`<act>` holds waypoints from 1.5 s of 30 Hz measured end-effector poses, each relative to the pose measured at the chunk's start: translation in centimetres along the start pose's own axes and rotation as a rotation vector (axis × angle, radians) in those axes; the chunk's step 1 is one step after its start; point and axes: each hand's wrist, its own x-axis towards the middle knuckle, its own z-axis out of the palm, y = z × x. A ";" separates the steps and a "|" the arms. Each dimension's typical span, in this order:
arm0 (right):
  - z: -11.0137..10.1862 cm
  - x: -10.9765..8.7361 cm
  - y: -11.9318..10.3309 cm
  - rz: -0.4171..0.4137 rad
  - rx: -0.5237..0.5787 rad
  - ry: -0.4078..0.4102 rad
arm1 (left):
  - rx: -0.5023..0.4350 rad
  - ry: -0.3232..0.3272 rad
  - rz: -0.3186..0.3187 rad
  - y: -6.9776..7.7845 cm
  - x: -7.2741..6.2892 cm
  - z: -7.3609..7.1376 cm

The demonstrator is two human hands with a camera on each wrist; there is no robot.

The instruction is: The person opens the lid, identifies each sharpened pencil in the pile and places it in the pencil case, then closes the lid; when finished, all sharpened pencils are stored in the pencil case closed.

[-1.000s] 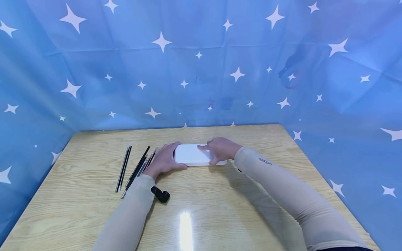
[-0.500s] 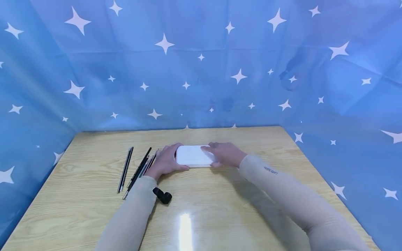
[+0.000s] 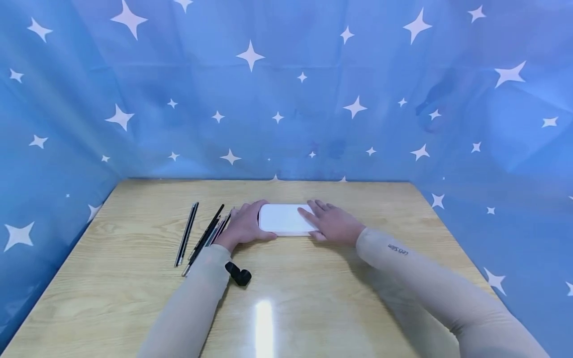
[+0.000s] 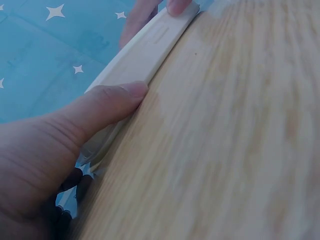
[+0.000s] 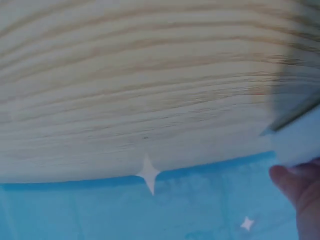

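Note:
A flat white box with rounded corners lies on the wooden table near its far side. My left hand grips the box's left end, thumb along the near side and fingers round the far corner. In the left wrist view that thumb presses on the pale side wall of the box. At the other end my right hand holds the box, with its thumb low at the near side and fingers reaching over the top and the far edge. The right wrist view catches a corner of the box beside the right thumb.
Several dark pencils or thin brushes lie left of the box, partly behind my left hand and sleeve. Two more dark sticks lie farther left. The wooden table ends at a blue star-patterned cloth.
My right hand has slid rightward across the box top to its right end, its fingers now more spread. The left hand keeps its hold. The head view has shifted slightly.

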 end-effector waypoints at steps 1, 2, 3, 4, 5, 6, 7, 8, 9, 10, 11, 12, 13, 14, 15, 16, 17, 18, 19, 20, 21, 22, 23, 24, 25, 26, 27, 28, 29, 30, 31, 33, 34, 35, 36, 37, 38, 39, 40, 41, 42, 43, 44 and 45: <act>0.1 0.0 0.2 0.001 -0.001 0.005 | 0.000 0.004 0.002 0.1 0.1 -0.1; 0.2 0.1 0.3 0.004 0.002 0.009 | 0.000 0.006 0.003 0.1 0.2 -0.2; 0.2 0.2 0.4 0.008 0.008 0.010 | -0.001 0.005 0.004 0.2 0.3 -0.3; 0.2 0.2 0.3 0.016 0.016 0.007 | -0.005 0.002 0.005 0.2 0.4 -0.4; 0.2 0.3 0.3 0.021 0.021 0.008 | -0.006 -0.007 0.004 0.3 0.4 -0.4; 0.1 0.3 0.2 0.028 0.021 0.006 | -0.008 -0.014 0.002 0.4 0.5 -0.4; 0.1 0.3 0.0 0.036 0.028 0.004 | -0.011 -0.021 0.000 0.4 0.5 -0.4; 0.1 0.2 0.0 0.043 0.032 0.006 | -0.014 -0.028 -0.002 0.5 0.6 -0.4; 0.1 0.3 -0.1 0.049 0.034 0.010 | -0.017 -0.032 -0.004 0.6 0.6 -0.4; 0.2 0.3 -0.2 0.054 0.032 0.017 | -0.023 -0.034 -0.004 0.6 0.7 -0.4; 0.2 0.4 -0.2 0.058 0.025 0.024 | -0.024 -0.035 -0.008 0.7 0.7 -0.3; 0.3 0.4 -0.2 0.062 0.020 0.030 | -0.028 -0.032 -0.009 0.7 0.7 -0.3; 0.3 0.5 -0.3 0.065 0.019 0.036 | -0.030 -0.030 -0.013 0.8 0.8 -0.3; 0.3 0.6 -0.3 0.069 0.013 0.038 | -0.031 -0.026 -0.015 0.8 0.8 -0.3; 0.3 0.6 -0.3 0.073 0.014 0.036 | -0.032 -0.021 -0.017 0.9 0.8 -0.3; 0.3 0.7 -0.3 0.074 0.014 0.037 | -0.034 -0.018 -0.019 0.9 0.8 -0.3; 0.2 0.7 -0.3 0.074 0.012 0.034 | -0.032 -0.016 -0.024 1.0 0.8 -0.3; 0.2 0.7 -0.3 0.074 0.015 0.033 | -0.030 -0.014 -0.026 1.1 0.9 -0.3; 0.1 0.7 -0.3 0.072 0.014 0.031 | -0.027 -0.014 -0.029 1.1 0.9 -0.3; 0.0 0.6 -0.3 0.068 0.012 0.031 | -0.025 -0.013 -0.030 1.2 0.9 -0.3; 0.0 0.6 -0.3 0.064 0.013 0.031 | -0.023 -0.013 -0.032 1.2 0.9 -0.3; 0.0 0.6 -0.2 0.060 0.010 0.032 | -0.018 -0.015 -0.034 1.3 0.9 -0.3; 0.0 0.6 -0.2 0.058 0.009 0.032 | -0.011 -0.016 -0.035 1.4 0.9 -0.3; 0.1 0.6 -0.2 0.058 0.009 0.032 | -0.009 -0.015 -0.033 1.4 0.9 -0.4; 0.1 0.6 -0.1 0.057 0.009 0.033 | -0.008 -0.016 -0.031 1.4 0.8 -0.4; 0.1 0.6 -0.1 0.058 0.011 0.034 | -0.006 -0.014 -0.030 1.5 0.8 -0.5; 0.2 0.7 -0.1 0.059 0.012 0.037 | -0.002 -0.011 -0.029 1.5 0.8 -0.5; 0.2 0.7 0.0 0.061 0.014 0.040 | -0.001 -0.009 -0.028 1.5 0.8 -0.5; 0.2 0.7 0.0 0.062 0.019 0.042 | -0.001 -0.005 -0.026 1.5 0.7 -0.5; 0.3 0.7 0.0 0.063 0.027 0.041 | -0.002 -0.004 -0.024 1.5 0.6 -0.5; 0.3 0.7 0.0 0.063 0.034 0.038 | -0.003 -0.004 -0.023 1.4 0.6 -0.5; 0.4 0.7 0.0 0.063 0.049 0.023 | -0.004 -0.008 -0.019 1.4 0.4 -0.4; 0.4 0.6 0.0 0.065 0.065 0.012 | -0.008 -0.010 -0.017 1.3 0.3 -0.4; 0.5 0.5 0.0 0.067 0.077 -0.002 | -0.014 -0.011 -0.017 1.3 0.2 -0.4; 0.5 0.4 0.1 0.068 0.086 -0.010 | -0.020 -0.011 -0.017 1.2 0.1 -0.4; 0.6 0.3 0.1 0.069 0.098 -0.015 | -0.027 -0.008 -0.018 1.1 0.0 -0.4; 0.6 0.2 0.1 0.071 0.106 -0.018 | -0.033 -0.006 -0.019 1.1 -0.1 -0.4; 0.6 0.1 0.2 0.072 0.119 -0.017 | -0.037 -0.004 -0.022 1.0 -0.1 -0.4; 0.7 0.0 0.2 0.073 0.128 -0.016 | -0.042 -0.004 -0.027 1.0 -0.2 -0.5; 0.7 -0.1 0.2 0.071 0.130 -0.015 | -0.046 -0.003 -0.029 0.9 -0.3 -0.5; 0.7 -0.1 0.2 0.071 0.135 -0.008 | -0.048 -0.005 -0.031 0.9 -0.3 -0.5; 0.7 -0.1 0.2 0.070 0.135 -0.006 | -0.049 -0.007 -0.033 0.9 -0.3 -0.6; 0.6 -0.1 0.2 0.068 0.135 -0.004 | -0.050 -0.010 -0.037 0.9 -0.4 -0.6; 0.6 -0.1 0.1 0.066 0.136 0.001 | -0.053 -0.011 -0.041 0.9 -0.4 -0.6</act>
